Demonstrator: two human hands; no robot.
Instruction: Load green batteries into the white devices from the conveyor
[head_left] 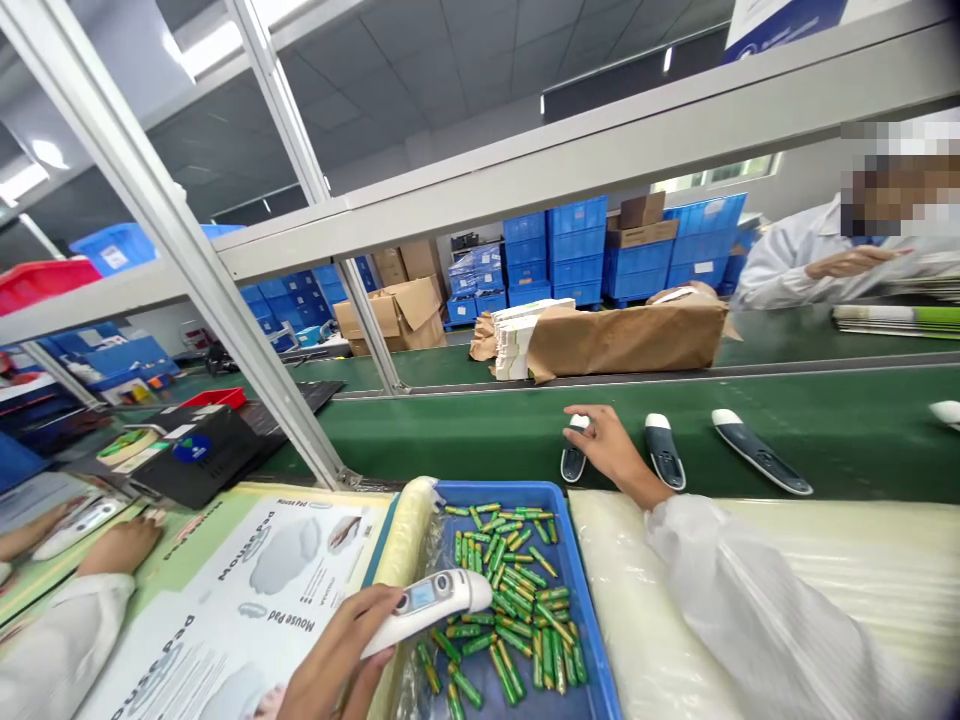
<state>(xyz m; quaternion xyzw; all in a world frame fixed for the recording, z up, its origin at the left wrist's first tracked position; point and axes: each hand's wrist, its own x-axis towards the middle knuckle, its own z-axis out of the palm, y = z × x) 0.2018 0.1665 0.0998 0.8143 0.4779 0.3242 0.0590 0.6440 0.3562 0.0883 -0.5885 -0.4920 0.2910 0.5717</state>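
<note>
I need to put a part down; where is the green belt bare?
On the green belt: between the slanted post and the first dark piece at the right hand, and between the third dark piece and the white tip far right. Crowded: the blue tray, strewn with batteries below the white device.

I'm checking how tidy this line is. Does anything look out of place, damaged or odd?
Mildly, yes. The brown paper wrapping beyond the green belt is ragged and open at its left end, exposing a white stack. The batteries lie jumbled in the blue tray, though I see none spilled outside it.
</note>
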